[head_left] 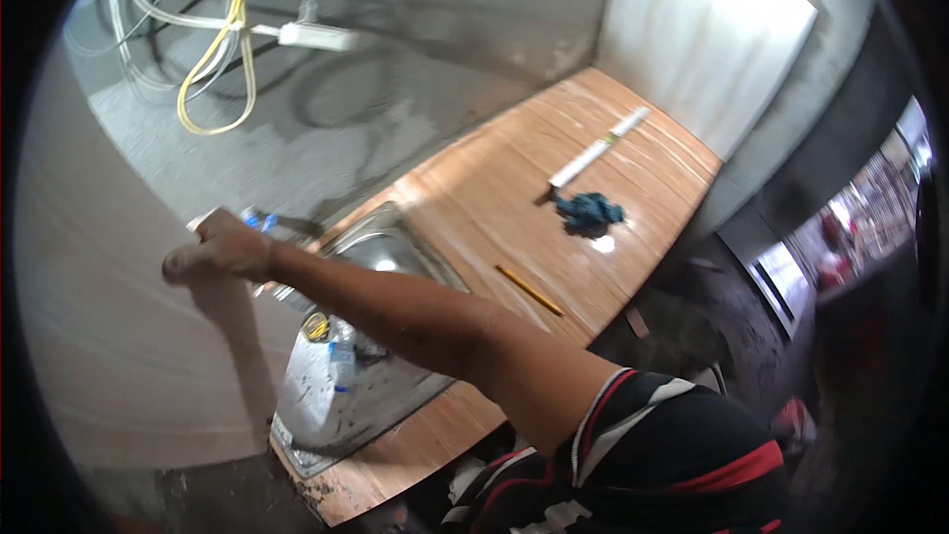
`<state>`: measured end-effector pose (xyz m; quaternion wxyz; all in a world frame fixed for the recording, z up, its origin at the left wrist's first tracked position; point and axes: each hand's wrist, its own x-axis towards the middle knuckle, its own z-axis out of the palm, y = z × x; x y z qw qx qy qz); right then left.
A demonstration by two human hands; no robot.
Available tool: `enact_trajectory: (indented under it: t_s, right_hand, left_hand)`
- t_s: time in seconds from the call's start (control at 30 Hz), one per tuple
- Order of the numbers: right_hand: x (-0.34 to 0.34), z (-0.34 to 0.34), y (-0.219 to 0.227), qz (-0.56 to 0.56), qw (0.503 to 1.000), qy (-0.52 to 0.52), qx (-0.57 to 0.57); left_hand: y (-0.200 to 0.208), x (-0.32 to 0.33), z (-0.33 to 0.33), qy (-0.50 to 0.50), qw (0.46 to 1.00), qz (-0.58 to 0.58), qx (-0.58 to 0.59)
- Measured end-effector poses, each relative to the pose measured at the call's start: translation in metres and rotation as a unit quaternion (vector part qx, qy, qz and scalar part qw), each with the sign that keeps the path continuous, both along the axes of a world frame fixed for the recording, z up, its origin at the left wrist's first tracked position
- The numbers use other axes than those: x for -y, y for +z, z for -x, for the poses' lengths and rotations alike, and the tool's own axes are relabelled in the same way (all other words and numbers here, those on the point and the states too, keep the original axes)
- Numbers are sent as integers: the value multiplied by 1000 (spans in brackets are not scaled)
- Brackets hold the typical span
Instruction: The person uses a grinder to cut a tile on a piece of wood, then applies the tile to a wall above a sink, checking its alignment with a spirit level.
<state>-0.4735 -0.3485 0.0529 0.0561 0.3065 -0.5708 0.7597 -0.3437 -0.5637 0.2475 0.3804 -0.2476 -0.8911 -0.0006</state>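
My right arm reaches across from the lower right, over the counter and the sink. At its end my right hand (225,247) is closed against the pale upright panel (129,336) on the left. Something small and whitish shows at its knuckles, too little of it to name. Below the forearm lies the steel sink (395,403), with a clear plastic bottle (341,364) with blue parts and a yellow roll (315,326) on it. My left hand is out of the picture.
On the wood-patterned counter (465,178) lie a yellow pencil-like stick (529,291), a crumpled dark teal cloth (589,212) and a long white bar (599,148). Yellow and white cables (243,89) with a white power strip (316,37) hang before the grey wall.
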Motion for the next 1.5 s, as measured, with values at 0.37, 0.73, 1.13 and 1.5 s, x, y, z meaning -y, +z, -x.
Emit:
enact_trajectory:
  t_s: [0.37, 0.73, 1.13, 1.5]
  right_hand:
    - [-45, -129, 13, 23, 981, -193, 13]
    - [-129, -265, 19, 80, 943, -322, 22]
    - [-219, -456, -4, 168, 899, -402, 34]
    - [-255, -587, -26, 104, 802, -576, 114]
  left_hand:
    - [-65, -109, -30, -269, 947, -63, 161]
    - [-94, -213, -95, -428, 868, -40, 250]
    - [-111, -347, -172, -534, 789, 9, 304]
    - [-111, -440, -237, -663, 676, 41, 320]
